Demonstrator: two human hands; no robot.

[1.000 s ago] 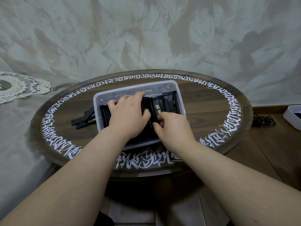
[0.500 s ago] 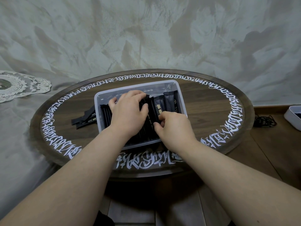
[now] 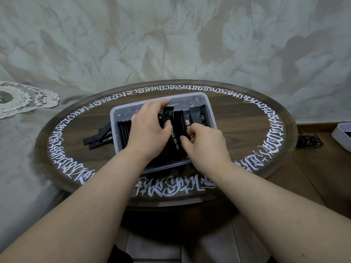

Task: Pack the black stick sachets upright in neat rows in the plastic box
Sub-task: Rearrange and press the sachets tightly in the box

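Sachets (image 3: 168, 115) gripped in the left hand (image 3: 150, 130) may topple neighbours inside the plastic box (image 3: 209, 103). Right hand (image 3: 205, 145) pinches another sachet (image 3: 187, 124); rows could skew.

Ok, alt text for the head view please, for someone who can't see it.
Both hands work in a clear plastic box on a round wooden table: the left hand grips upright black stick sachets, the right hand pinches in the row beside them. Loose sachets lie left of the box.
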